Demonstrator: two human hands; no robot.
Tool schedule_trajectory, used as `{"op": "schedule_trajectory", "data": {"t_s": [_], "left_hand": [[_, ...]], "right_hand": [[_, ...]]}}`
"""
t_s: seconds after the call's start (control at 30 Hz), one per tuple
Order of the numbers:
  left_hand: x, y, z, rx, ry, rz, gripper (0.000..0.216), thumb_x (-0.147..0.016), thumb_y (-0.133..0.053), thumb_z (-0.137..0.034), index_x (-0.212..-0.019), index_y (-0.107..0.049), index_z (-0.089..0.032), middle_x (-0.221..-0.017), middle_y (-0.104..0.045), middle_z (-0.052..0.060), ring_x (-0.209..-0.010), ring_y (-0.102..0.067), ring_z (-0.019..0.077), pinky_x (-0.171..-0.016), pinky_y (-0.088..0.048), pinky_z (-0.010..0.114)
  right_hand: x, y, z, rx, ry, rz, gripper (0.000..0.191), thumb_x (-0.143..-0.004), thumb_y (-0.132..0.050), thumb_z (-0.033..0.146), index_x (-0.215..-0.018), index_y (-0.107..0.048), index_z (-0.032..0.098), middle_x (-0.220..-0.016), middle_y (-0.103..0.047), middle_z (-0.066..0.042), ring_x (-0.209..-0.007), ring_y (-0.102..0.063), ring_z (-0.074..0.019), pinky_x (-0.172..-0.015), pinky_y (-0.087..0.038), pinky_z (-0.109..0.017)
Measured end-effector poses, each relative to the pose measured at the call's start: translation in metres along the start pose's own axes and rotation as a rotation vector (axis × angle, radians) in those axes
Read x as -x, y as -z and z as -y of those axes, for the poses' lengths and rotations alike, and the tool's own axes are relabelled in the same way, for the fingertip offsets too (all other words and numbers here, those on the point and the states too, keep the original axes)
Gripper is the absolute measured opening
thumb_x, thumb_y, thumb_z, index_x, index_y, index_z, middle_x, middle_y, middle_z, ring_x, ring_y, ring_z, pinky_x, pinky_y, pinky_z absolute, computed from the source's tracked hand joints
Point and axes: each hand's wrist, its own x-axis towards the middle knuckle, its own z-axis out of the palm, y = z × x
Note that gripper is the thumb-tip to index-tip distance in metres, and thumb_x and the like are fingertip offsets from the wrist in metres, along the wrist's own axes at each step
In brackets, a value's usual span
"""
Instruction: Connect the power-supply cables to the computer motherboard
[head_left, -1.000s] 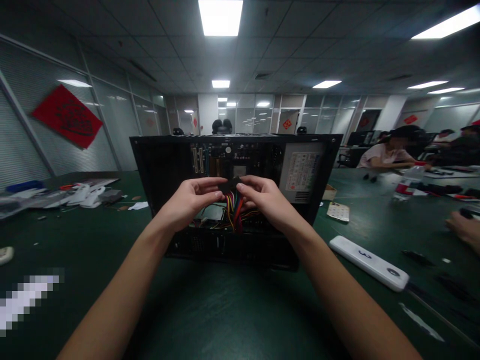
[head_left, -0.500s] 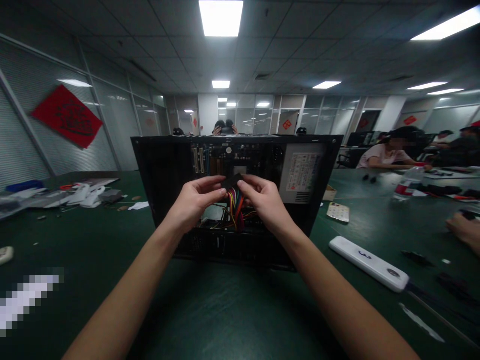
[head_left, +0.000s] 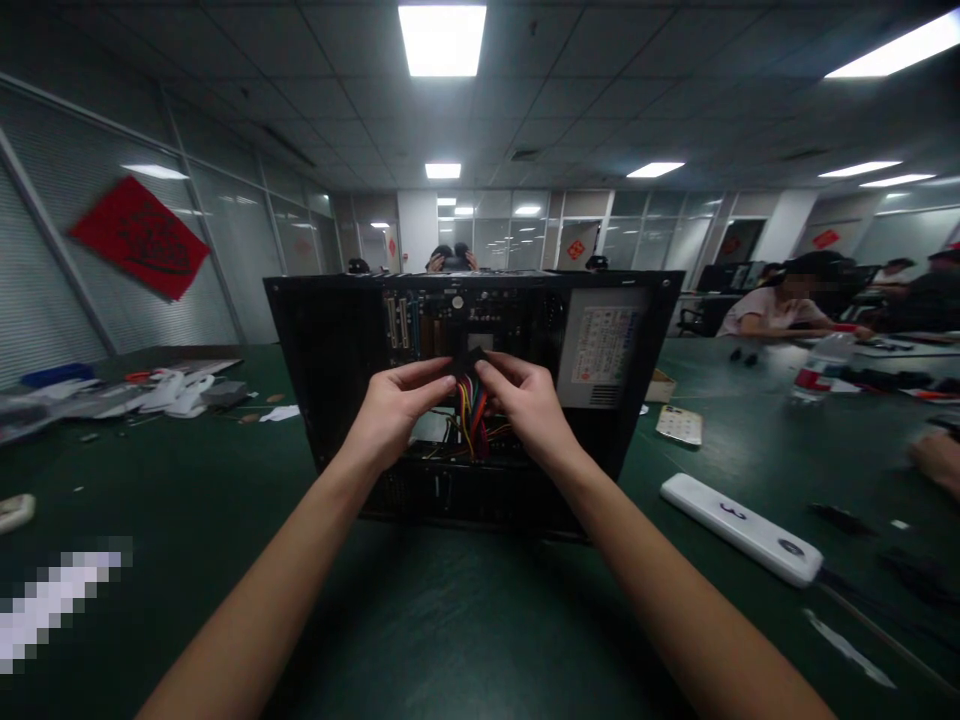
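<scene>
Both my hands are in front of an open black computer case [head_left: 322, 330]. My left hand [head_left: 397, 405] pinches the left end of a black cable connector [head_left: 469, 361] between thumb and fingers. At its right end, my right hand [head_left: 525, 395] grips the same connector. A bundle of coloured wires [head_left: 472, 405] hangs from it, yellow, red and orange among them. Behind the fingers is the motherboard [head_left: 495, 305], partly covered by my hands. The silver power supply [head_left: 604, 345] with its label sits at the case's right side.
On the green table [head_left: 450, 600], a white power strip [head_left: 742, 525] and a patterned phone [head_left: 679, 426] lie right of the case. A water bottle [head_left: 817, 370] stands farther right, near a co-worker's hand [head_left: 937, 455]. White bags [head_left: 180, 392] and scraps lie on the left.
Both hands keep their hold on the connector, which looks tilted slightly differently. The view has shifted a little; the case stays in place.
</scene>
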Motion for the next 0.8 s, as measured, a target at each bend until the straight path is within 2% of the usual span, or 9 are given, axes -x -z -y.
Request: {"op": "schedule_trajectory", "data": {"t_s": [0.13, 0.2, 0.33, 0.4, 0.47, 0.6, 0.7, 0.8], "left_hand": [[0.000, -0.002, 0.001, 0.085, 0.054, -0.046, 0.035, -0.057, -0.088, -0.014, -0.091, -0.078, -0.014, -0.088, -0.078, 0.007, -0.077, -0.072, 0.0148, -0.087, -0.057, 0.029], [-0.002, -0.002, 0.003, 0.119, 0.071, -0.055, 0.031, -0.057, -0.087, -0.011, -0.087, -0.078, -0.013, -0.086, -0.078, 0.007, -0.076, -0.071, 0.0138, -0.087, -0.057, 0.028], [-0.006, 0.003, 0.010, 0.131, 0.085, -0.038, 0.028, -0.058, -0.085, -0.011, -0.085, -0.078, -0.012, -0.085, -0.078, 0.006, -0.077, -0.071, 0.0129, -0.088, -0.055, 0.025], [-0.008, 0.005, 0.013, 0.134, 0.092, -0.037, 0.029, -0.058, -0.085, -0.011, -0.086, -0.078, -0.013, -0.085, -0.078, 0.006, -0.079, -0.070, 0.0126, -0.089, -0.055, 0.025], [-0.010, 0.006, 0.016, 0.138, 0.093, -0.041, 0.030, -0.057, -0.085, -0.012, -0.086, -0.078, -0.014, -0.087, -0.077, 0.005, -0.081, -0.070, 0.0126, -0.090, -0.054, 0.026], [-0.011, 0.008, 0.022, 0.031, 0.020, -0.032, 0.034, -0.061, -0.085, -0.020, -0.093, -0.077, -0.014, -0.099, -0.077, 0.008, -0.090, -0.071, 0.0174, -0.094, -0.052, 0.032], [-0.011, 0.008, 0.026, -0.213, -0.110, 0.003, 0.037, -0.070, -0.081, -0.031, -0.102, -0.076, -0.013, -0.107, -0.076, 0.010, -0.100, -0.070, 0.0236, -0.096, -0.051, 0.036], [-0.011, 0.009, 0.030, -0.414, -0.220, 0.035, 0.034, -0.079, -0.074, -0.033, -0.106, -0.076, -0.013, -0.110, -0.076, 0.010, -0.104, -0.069, 0.0259, -0.097, -0.050, 0.037]], "right_hand": [[0.001, -0.002, -0.001, 0.082, 0.067, 0.027, 0.043, -0.085, -0.065, 0.043, -0.114, -0.070, 0.012, -0.115, -0.072, -0.012, -0.100, -0.068, -0.0241, -0.085, -0.056, -0.038], [0.001, -0.002, -0.004, 0.195, 0.144, 0.029, 0.038, -0.089, -0.061, 0.040, -0.114, -0.071, 0.013, -0.116, -0.072, -0.012, -0.104, -0.068, -0.0247, -0.092, -0.054, -0.041], [0.000, 0.005, -0.008, 0.565, 0.497, 0.018, 0.038, -0.098, -0.044, 0.020, -0.130, -0.061, 0.012, -0.128, -0.064, -0.015, -0.121, -0.060, -0.0237, -0.106, -0.046, -0.043], [0.000, 0.010, -0.010, 0.751, 0.674, 0.097, 0.045, -0.096, -0.038, 0.009, -0.138, -0.054, 0.014, -0.138, -0.055, -0.017, -0.129, -0.052, -0.0238, -0.108, -0.045, -0.044], [-0.001, 0.014, -0.011, 0.915, 0.768, 0.191, 0.046, -0.095, -0.039, 0.007, -0.137, -0.055, 0.018, -0.143, -0.049, -0.015, -0.132, -0.047, -0.0255, -0.108, -0.046, -0.046], [-0.001, 0.014, -0.018, 1.067, 0.796, 0.212, 0.040, -0.097, -0.043, 0.011, -0.133, -0.059, 0.018, -0.137, -0.053, -0.016, -0.126, -0.050, -0.0279, -0.104, -0.048, -0.047], [-0.002, 0.013, -0.026, 1.087, 0.769, 0.183, 0.038, -0.097, -0.044, 0.011, -0.130, -0.061, 0.018, -0.126, -0.059, -0.016, -0.118, -0.054, -0.0269, -0.101, -0.050, -0.045], [-0.001, 0.014, -0.032, 1.127, 0.738, 0.183, 0.037, -0.097, -0.044, 0.011, -0.128, -0.063, 0.017, -0.118, -0.063, -0.015, -0.109, -0.057, -0.0252, -0.097, -0.051, -0.041]]}}
